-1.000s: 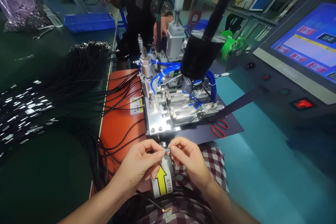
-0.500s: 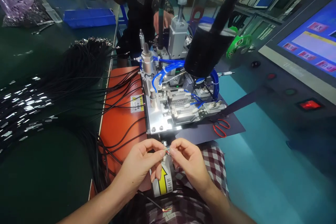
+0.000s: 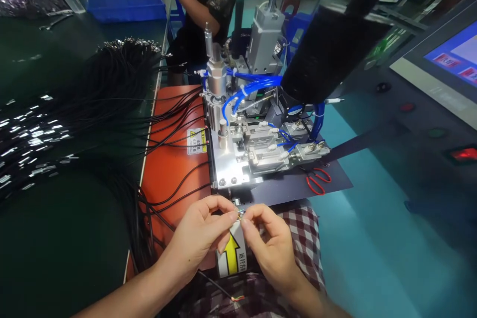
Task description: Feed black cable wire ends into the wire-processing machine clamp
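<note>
Thin coloured wires (image 3: 239, 215) show between my two hands, just in front of the metal machine (image 3: 227, 164). My left hand (image 3: 206, 226) is closed, thumb and forefinger pinching the wires. From the other side my right hand (image 3: 270, 241) pinches at the same wires, its fingertips almost meeting the left ones. A small white connector (image 3: 237, 201) sits just beyond my fingertips at the machine's edge. Below my hands, a black cable (image 3: 216, 285) with bare coloured wire ends lies over my lap. A white label with a yellow arrow (image 3: 233, 256) is partly covered by my hands.
Black cables (image 3: 122, 69) are heaped on the dark table at left, some running over the orange board (image 3: 171, 159) into the machine. Red-handled scissors (image 3: 318, 181) lie at right. A black lamp (image 3: 328, 54) overhangs the machine. A co-worker (image 3: 201, 5) stands behind; a control panel (image 3: 428, 109) is at right.
The camera view has shifted, so the machine and lamp appear further right. My hands stay together, with the wires turned slightly between my fingertips. The co-worker's arm has moved.
</note>
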`<action>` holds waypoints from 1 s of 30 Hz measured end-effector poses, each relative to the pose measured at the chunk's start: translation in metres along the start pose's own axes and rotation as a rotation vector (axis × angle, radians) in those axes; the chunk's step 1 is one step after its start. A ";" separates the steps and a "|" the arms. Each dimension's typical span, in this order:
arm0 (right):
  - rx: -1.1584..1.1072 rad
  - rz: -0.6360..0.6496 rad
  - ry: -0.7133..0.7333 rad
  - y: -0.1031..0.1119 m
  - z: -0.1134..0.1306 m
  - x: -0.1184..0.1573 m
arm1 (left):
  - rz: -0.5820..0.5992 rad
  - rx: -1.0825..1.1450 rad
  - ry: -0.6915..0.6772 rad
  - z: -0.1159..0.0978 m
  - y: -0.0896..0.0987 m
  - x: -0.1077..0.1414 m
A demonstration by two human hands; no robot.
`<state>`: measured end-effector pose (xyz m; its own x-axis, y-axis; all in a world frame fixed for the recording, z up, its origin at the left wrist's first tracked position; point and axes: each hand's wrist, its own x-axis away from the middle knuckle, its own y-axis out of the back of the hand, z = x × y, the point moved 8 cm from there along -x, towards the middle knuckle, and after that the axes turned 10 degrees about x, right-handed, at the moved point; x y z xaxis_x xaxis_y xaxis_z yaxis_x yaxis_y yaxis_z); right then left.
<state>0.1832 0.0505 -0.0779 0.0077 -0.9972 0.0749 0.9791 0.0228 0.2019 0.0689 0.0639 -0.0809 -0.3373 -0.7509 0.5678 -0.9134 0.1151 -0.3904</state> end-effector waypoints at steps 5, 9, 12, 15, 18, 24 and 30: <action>-0.087 0.130 -0.054 0.003 -0.005 -0.006 | -0.035 -0.011 0.022 -0.001 -0.001 0.002; -0.221 0.175 -0.131 0.003 -0.009 -0.013 | -0.054 -0.033 0.037 0.000 0.000 0.002; -0.266 0.207 -0.147 -0.001 -0.009 -0.015 | -0.045 -0.046 0.044 0.000 0.000 0.002; -0.282 0.213 -0.171 -0.004 -0.011 -0.014 | -0.042 -0.046 0.059 0.002 0.000 0.002; -0.300 0.225 -0.192 -0.006 -0.014 -0.013 | -0.050 -0.050 0.045 0.001 0.000 0.003; -0.334 0.291 -0.237 -0.011 -0.018 -0.012 | -0.020 -0.026 0.071 0.002 -0.002 0.003; -0.366 0.430 -0.206 -0.013 -0.015 -0.015 | 0.048 -0.056 0.155 0.010 -0.004 0.003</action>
<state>0.1736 0.0640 -0.0958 0.4146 -0.8690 0.2703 0.9037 0.3581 -0.2349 0.0734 0.0546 -0.0849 -0.4084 -0.6348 0.6560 -0.9050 0.1879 -0.3816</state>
